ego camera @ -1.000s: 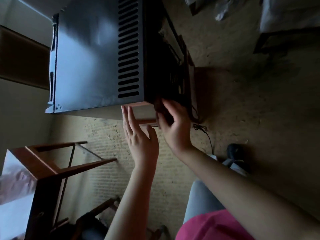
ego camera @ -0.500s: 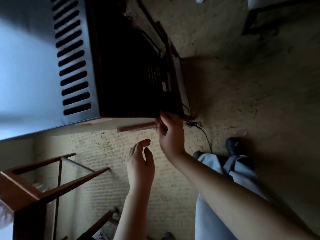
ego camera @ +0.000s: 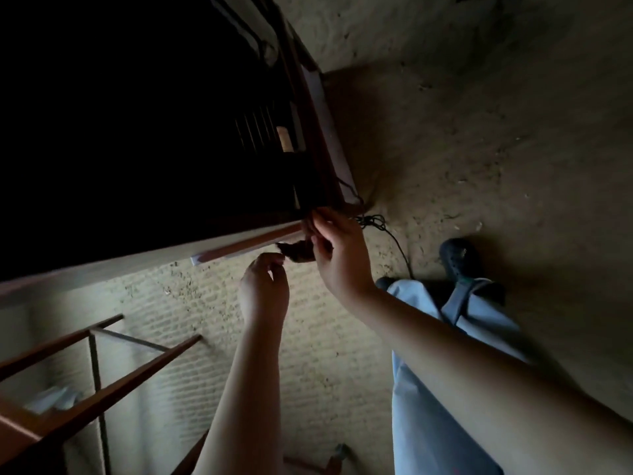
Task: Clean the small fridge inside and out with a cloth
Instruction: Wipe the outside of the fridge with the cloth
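Right hand (ego camera: 342,250) grips one dark cloth (ego camera: 297,252) at one fridge (ego camera: 137,132); left hand (ego camera: 265,291) curled beside it, hold unclear.

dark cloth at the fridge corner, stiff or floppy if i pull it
Probably floppy: the dark cloth bunches in a crumpled wad against the right hand, showing no flat edges. Likely light, since a curled grip alone seems to hold it. It would likely sag wherever unsupported.
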The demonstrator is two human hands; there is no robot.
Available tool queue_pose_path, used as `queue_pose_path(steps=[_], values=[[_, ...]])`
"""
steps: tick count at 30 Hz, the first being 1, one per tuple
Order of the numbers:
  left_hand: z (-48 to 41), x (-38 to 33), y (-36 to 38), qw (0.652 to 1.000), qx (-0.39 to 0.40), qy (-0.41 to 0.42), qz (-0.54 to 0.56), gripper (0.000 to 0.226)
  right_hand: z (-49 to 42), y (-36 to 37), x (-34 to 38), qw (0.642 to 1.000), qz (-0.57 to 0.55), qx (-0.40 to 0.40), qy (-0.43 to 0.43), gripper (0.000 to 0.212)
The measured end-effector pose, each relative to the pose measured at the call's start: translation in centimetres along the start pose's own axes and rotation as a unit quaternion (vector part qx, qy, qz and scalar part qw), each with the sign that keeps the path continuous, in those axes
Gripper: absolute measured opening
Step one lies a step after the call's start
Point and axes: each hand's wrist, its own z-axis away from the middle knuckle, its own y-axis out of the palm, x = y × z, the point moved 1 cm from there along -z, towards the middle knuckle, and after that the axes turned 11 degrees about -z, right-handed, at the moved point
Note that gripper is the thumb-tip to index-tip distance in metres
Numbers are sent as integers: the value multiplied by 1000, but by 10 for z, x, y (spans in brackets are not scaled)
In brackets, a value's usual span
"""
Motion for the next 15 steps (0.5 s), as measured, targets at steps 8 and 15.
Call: queue_pose_path(steps=[8, 15], values=[[-17, 8, 31, 999, -15, 48, 15, 22, -31, 28, -78, 996, 24, -3, 80, 40], [-29, 0, 50, 994, -32, 89, 51, 20, -49, 29, -118, 989, 9, 22, 144, 18]])
